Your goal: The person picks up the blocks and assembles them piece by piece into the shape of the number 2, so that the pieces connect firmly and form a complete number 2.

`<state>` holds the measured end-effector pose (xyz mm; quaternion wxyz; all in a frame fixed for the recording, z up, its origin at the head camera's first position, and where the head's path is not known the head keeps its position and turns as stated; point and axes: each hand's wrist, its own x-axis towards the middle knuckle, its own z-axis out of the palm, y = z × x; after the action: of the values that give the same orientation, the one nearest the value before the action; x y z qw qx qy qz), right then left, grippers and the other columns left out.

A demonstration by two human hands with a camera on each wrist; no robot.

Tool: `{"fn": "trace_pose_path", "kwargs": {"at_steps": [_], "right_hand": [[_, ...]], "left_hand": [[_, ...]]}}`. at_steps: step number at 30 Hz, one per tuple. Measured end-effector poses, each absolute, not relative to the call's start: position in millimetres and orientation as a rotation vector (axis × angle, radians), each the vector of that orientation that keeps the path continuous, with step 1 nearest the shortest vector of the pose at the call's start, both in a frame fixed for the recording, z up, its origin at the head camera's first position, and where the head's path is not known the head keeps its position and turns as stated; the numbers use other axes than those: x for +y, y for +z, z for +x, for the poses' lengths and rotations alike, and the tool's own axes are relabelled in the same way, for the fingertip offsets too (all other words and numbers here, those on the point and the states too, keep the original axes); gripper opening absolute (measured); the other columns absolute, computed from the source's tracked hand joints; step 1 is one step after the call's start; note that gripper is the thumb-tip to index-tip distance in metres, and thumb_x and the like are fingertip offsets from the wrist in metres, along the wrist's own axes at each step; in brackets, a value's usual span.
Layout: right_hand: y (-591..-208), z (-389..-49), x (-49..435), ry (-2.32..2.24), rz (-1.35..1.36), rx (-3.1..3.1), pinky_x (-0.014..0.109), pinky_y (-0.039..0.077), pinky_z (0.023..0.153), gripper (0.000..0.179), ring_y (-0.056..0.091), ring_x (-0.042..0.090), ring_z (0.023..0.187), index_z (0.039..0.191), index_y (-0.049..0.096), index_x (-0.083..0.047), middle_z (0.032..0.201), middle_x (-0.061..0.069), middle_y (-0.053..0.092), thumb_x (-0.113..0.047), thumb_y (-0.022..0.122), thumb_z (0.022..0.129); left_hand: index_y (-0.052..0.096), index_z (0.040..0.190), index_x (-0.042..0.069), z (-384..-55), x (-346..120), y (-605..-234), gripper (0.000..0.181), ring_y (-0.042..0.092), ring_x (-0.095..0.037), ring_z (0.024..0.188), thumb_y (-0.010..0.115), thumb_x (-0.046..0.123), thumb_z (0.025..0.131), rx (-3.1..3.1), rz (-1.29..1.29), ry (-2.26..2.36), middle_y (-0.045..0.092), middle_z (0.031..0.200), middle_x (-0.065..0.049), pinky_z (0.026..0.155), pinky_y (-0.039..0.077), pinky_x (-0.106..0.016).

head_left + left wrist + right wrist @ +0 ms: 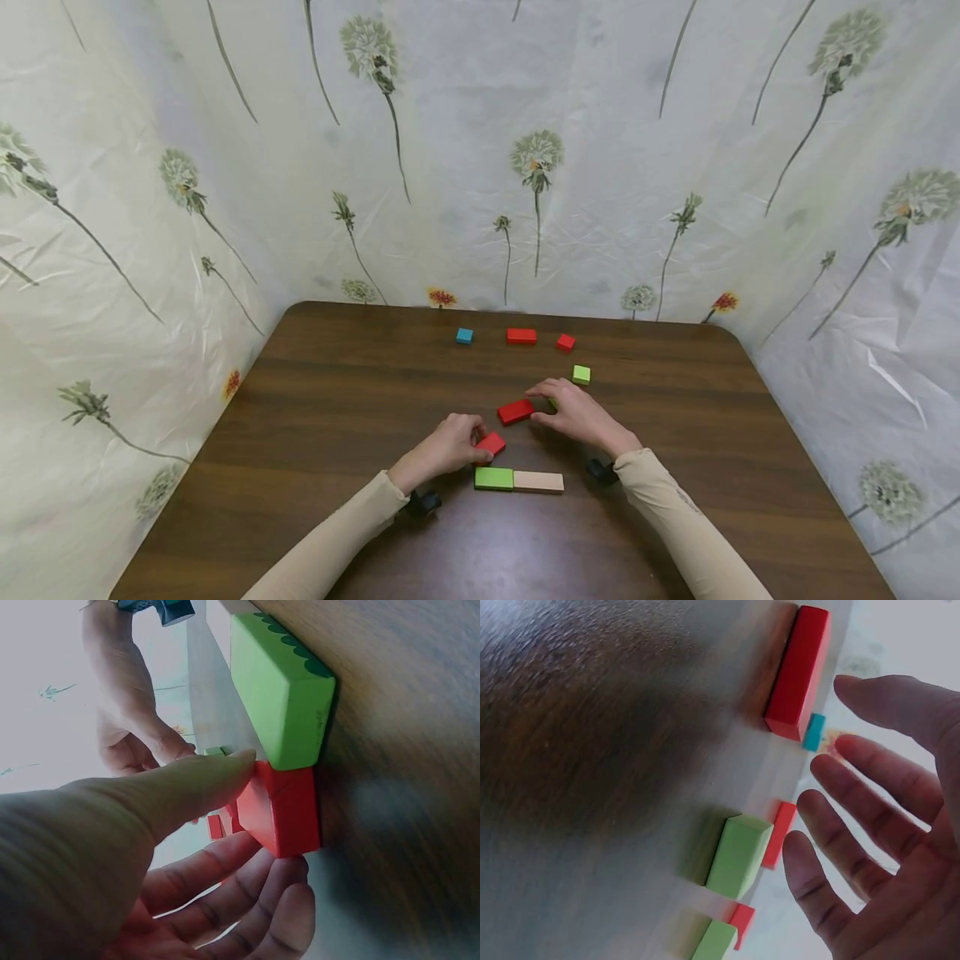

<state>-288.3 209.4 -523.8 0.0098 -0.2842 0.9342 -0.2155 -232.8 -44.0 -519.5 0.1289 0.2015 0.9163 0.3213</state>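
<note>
The left hand [447, 442] grips a small red rectangular block [491, 443] between thumb and fingers. This block is located at mid-width of the brown wood-grain table [322, 400], well in from the far edge. Whether its underside bears on the table cannot be determined.

Just on the near side of the gripped block lies a bright-green rectangular block [493, 478] with a dark-green scalloped marking on one side. It abuts, end to end, a pale beige elongated block [538, 482], which points toward the right edge.

The right hand [579, 414] holds nothing; its fingers are extended, slightly bent and spaced apart. Its thumb is near an elongated red block [515, 412]. A light-green oblong block [736, 859] stands on the table near its fingers, mostly covered by the hand in the head view.

Beyond the right hand is a small light-green block [581, 374]. Along the far edge, from left to right: a small blue block [465, 336], a red oblong block [521, 336] and a little red block [566, 342].
</note>
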Motion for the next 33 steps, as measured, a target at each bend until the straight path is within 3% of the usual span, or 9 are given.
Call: {"fn": "trace_pose_path", "kwargs": {"at_steps": [13, 33], "right_hand": [[-530, -296, 203, -0.634, -0.903, 2.878, 0.048, 0.044, 0.097, 0.038, 0.053, 0.026, 0.117, 0.124, 0.065, -0.017, 0.124, 0.006, 0.06, -0.03, 0.071, 0.088], [-541, -302, 203, -0.542, -0.957, 2.904, 0.044, 0.042, 0.092, 0.033, 0.051, 0.023, 0.108, 0.122, 0.067, -0.019, 0.119, 0.003, 0.065, -0.027, 0.069, 0.089]], "left_hand": [[0.066, 0.097, 0.004, -235, -44, -520, 0.027, 0.05, -0.008, 0.063, 0.078, 0.022, 0.081, 2.661, 0.572, 0.919, 0.058, 0.074, 0.001, 0.056, 0.043, -0.021], [0.066, 0.1, 0.005, -234, -43, -521, 0.027, 0.049, -0.008, 0.064, 0.078, 0.022, 0.082, 2.66, 0.545, 0.903, 0.057, 0.075, 0.001, 0.055, 0.042, -0.02]]}}
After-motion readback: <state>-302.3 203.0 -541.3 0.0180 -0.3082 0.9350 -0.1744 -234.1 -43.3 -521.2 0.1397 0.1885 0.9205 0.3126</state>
